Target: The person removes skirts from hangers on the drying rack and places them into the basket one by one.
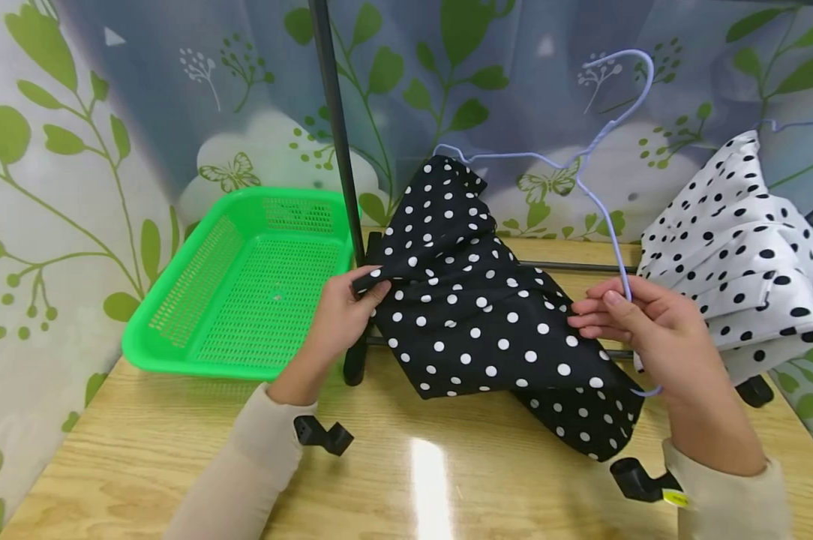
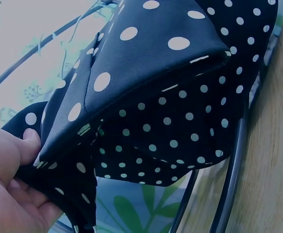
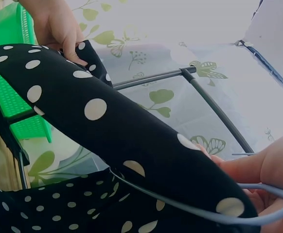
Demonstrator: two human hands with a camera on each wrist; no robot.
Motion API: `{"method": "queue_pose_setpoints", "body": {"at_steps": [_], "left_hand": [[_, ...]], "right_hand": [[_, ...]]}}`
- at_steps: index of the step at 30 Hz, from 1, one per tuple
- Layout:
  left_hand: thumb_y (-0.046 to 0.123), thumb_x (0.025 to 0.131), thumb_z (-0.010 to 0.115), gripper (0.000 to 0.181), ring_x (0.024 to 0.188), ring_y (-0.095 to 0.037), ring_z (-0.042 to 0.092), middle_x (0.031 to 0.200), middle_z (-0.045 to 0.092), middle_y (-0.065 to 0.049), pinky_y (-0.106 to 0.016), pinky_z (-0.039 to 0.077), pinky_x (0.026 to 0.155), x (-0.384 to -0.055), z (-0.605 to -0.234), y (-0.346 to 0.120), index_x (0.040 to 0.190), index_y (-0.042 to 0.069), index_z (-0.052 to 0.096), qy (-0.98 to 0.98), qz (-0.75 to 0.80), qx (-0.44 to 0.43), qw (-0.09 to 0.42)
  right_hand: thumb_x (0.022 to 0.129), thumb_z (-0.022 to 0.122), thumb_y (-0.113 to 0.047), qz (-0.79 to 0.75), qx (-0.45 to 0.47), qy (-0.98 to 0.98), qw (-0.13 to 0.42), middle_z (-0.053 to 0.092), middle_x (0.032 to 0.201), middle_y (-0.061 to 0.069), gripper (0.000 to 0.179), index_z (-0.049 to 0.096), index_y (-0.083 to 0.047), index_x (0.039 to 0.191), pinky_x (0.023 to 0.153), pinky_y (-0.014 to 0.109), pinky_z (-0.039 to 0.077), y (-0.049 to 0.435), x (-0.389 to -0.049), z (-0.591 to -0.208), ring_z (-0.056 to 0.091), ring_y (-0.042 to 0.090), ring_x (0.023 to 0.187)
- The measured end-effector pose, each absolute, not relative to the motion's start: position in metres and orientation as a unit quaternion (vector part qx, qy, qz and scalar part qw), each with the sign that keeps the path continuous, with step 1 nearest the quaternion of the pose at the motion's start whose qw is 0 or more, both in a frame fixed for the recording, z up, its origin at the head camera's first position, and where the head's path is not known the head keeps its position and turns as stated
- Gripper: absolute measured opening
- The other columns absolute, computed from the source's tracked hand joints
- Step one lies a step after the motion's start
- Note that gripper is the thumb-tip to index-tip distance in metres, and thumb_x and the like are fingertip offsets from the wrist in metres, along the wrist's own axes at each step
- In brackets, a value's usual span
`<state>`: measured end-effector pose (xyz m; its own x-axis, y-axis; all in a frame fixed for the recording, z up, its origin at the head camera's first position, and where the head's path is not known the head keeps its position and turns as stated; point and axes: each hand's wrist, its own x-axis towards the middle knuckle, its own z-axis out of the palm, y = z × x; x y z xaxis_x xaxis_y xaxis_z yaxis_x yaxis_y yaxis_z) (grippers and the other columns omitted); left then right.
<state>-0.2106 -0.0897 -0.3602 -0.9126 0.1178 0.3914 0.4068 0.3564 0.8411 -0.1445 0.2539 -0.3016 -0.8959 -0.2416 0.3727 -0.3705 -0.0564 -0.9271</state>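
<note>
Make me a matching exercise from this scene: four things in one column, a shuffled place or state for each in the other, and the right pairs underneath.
Things
1. black cloth with white dots
2. green basket
3. pale purple hanger
4. white cloth with black dots

Places and states
A. at the far right of the head view
B. hook uppermost, held in the right hand
C. pinched at an edge by the left hand
D. on the table, left of a black rack post

Pairs: 1-C; 2-D; 3-B; 4-A
</note>
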Motion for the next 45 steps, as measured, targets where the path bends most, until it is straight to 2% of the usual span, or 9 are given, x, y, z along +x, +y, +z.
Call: {"method": "queue_pose_setpoints", "body": {"at_steps": [7,13,20,23,28,31,35,39,45], "left_hand": [[0.005,0.094,0.064,0.016,0.059,-0.017,0.050,0.083,0.066,-0.015,-0.024,0.038,0.055,-0.211,-0.358,-0.093,0.106,-0.003,0.070,-0.818,-0.545,-0.148,0.109],[0.009,0.094,0.064,0.027,0.072,-0.021,0.060,0.094,0.069,-0.015,-0.026,0.044,0.064,-0.207,-0.357,-0.093,0.120,0.001,0.067,-0.824,-0.538,-0.155,0.085],[0.014,0.094,0.065,0.034,0.045,-0.013,0.038,0.067,0.057,-0.006,-0.023,0.033,0.046,-0.201,-0.358,-0.092,0.127,0.005,0.065,-0.829,-0.531,-0.171,0.041],[0.011,0.092,0.067,0.033,0.042,-0.008,0.033,0.067,0.059,-0.008,-0.021,0.030,0.043,-0.195,-0.357,-0.091,0.124,0.003,0.066,-0.836,-0.510,-0.195,0.049],[0.008,0.088,0.071,0.032,0.043,-0.005,0.031,0.096,0.071,-0.012,-0.020,0.030,0.043,-0.182,-0.354,-0.085,0.120,0.002,0.068,-0.842,-0.480,-0.236,0.070],[0.006,0.087,0.072,0.033,0.042,-0.004,0.030,0.101,0.072,-0.013,-0.020,0.030,0.042,-0.175,-0.351,-0.080,0.120,0.003,0.069,-0.840,-0.476,-0.252,0.066],[0.007,0.087,0.072,0.032,0.042,-0.001,0.026,0.085,0.071,-0.008,-0.019,0.028,0.041,-0.169,-0.347,-0.073,0.119,0.006,0.070,-0.843,-0.464,-0.266,0.056],[0.011,0.087,0.073,0.031,0.041,0.002,0.021,0.065,0.060,-0.003,-0.018,0.025,0.040,-0.166,-0.345,-0.067,0.118,0.008,0.071,-0.849,-0.441,-0.285,0.063],[0.010,0.086,0.074,0.030,0.042,0.003,0.020,0.082,0.069,-0.005,-0.018,0.026,0.040,-0.166,-0.343,-0.067,0.117,0.008,0.072,-0.845,-0.437,-0.301,0.072]], "right_hand": [[0.102,0.043,-0.002,0.711,0.219,-0.666,0.055,0.072,0.095,0.012,0.021,0.062,0.005,0.107,0.072,0.029,0.056,0.253,-0.146,-0.302,0.072,0.019,0.083],[0.102,0.046,-0.004,0.739,0.198,-0.642,0.056,0.072,0.093,0.012,0.019,0.062,0.004,0.104,0.072,0.028,0.056,0.253,-0.147,-0.303,0.072,0.020,0.083],[0.100,0.050,-0.005,0.767,0.175,-0.615,0.056,0.071,0.092,0.015,0.017,0.063,0.006,0.102,0.070,0.028,0.057,0.253,-0.149,-0.307,0.072,0.021,0.080],[0.100,0.050,-0.005,0.778,0.165,-0.604,0.052,0.072,0.091,0.014,0.016,0.062,0.005,0.103,0.070,0.028,0.057,0.254,-0.150,-0.308,0.072,0.021,0.080],[0.100,0.050,-0.003,0.801,0.160,-0.576,0.038,0.072,0.090,0.014,0.015,0.062,0.006,0.103,0.069,0.028,0.057,0.253,-0.154,-0.310,0.073,0.022,0.079],[0.100,0.051,-0.004,0.806,0.155,-0.569,0.036,0.072,0.090,0.014,0.015,0.062,0.006,0.102,0.068,0.028,0.057,0.251,-0.157,-0.309,0.073,0.022,0.079],[0.100,0.051,-0.005,0.807,0.147,-0.571,0.037,0.072,0.089,0.014,0.015,0.061,0.005,0.102,0.068,0.027,0.057,0.248,-0.158,-0.308,0.073,0.021,0.078],[0.099,0.052,-0.006,0.806,0.139,-0.574,0.037,0.073,0.089,0.013,0.014,0.062,0.005,0.102,0.068,0.027,0.057,0.247,-0.159,-0.307,0.073,0.020,0.078],[0.099,0.053,-0.007,0.798,0.135,-0.586,0.039,0.073,0.089,0.012,0.014,0.062,0.003,0.102,0.068,0.026,0.057,0.247,-0.158,-0.305,0.073,0.020,0.077]]}}
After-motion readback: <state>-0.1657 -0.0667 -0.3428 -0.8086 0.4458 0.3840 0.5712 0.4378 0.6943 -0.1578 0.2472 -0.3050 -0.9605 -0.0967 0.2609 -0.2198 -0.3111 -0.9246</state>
